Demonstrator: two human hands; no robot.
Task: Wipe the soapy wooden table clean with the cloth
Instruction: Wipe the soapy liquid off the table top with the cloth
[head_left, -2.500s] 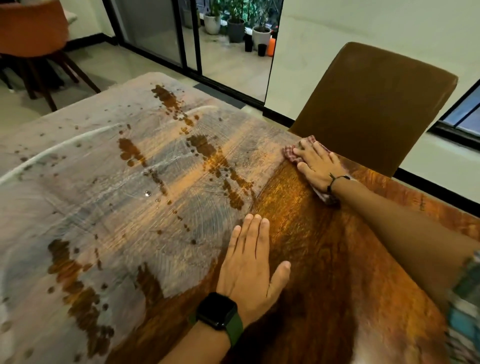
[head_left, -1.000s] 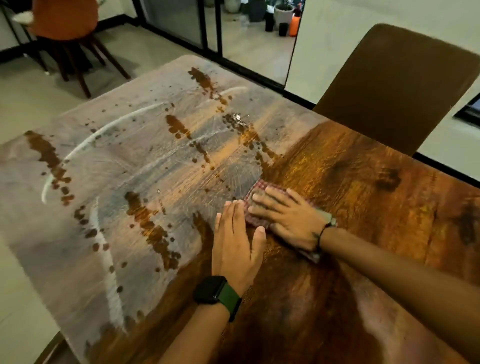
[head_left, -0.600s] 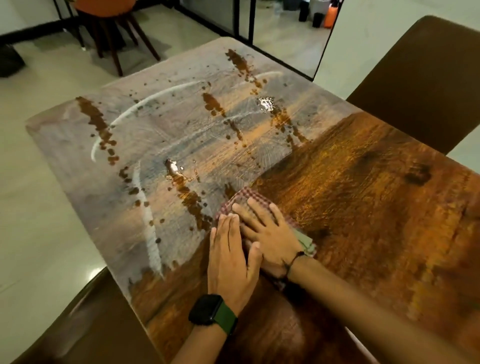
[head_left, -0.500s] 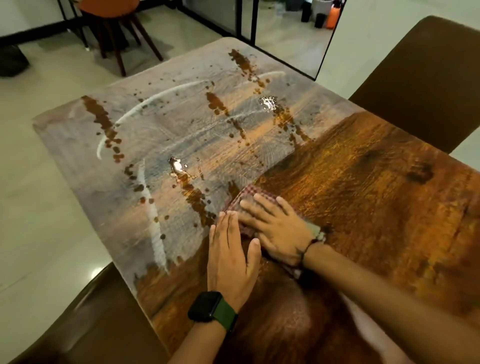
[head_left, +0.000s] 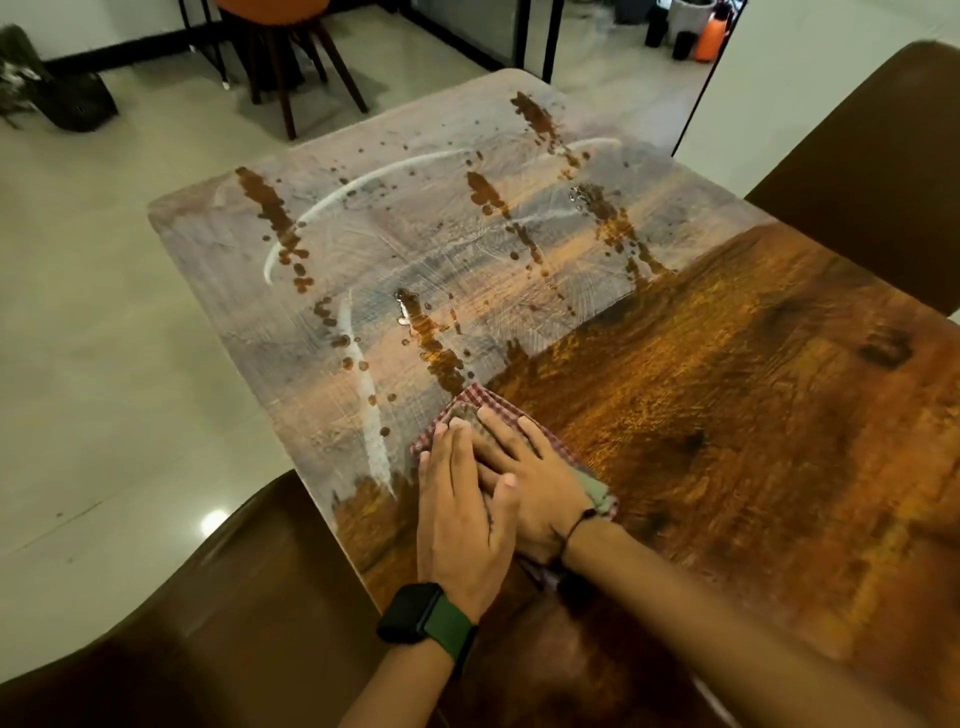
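The wooden table (head_left: 727, 395) shows bare orange-brown wood on its near right part. Its far left part carries a grey soapy film (head_left: 415, 249) with white foam arcs and dark streaks. A red-checked cloth (head_left: 470, 402) lies flat near the table's left edge, at the border of the film. My right hand (head_left: 530, 483) presses flat on the cloth with straight fingers. My left hand (head_left: 462, 514), with a dark watch on a green strap, lies flat beside it, its thumb over the right hand and its fingertips on the cloth.
A brown chair (head_left: 208, 623) sits close at the table's near left edge. Another brown chair (head_left: 872, 171) stands at the far right side. An orange stool (head_left: 291, 57) and a dark bag (head_left: 72, 98) stand on the pale floor beyond. Plant pots (head_left: 685, 21) sit outside a glass door.
My right hand has dragged the cloth from the table's far right edge across to the near left side. My left hand has closed in and now overlaps the right hand.
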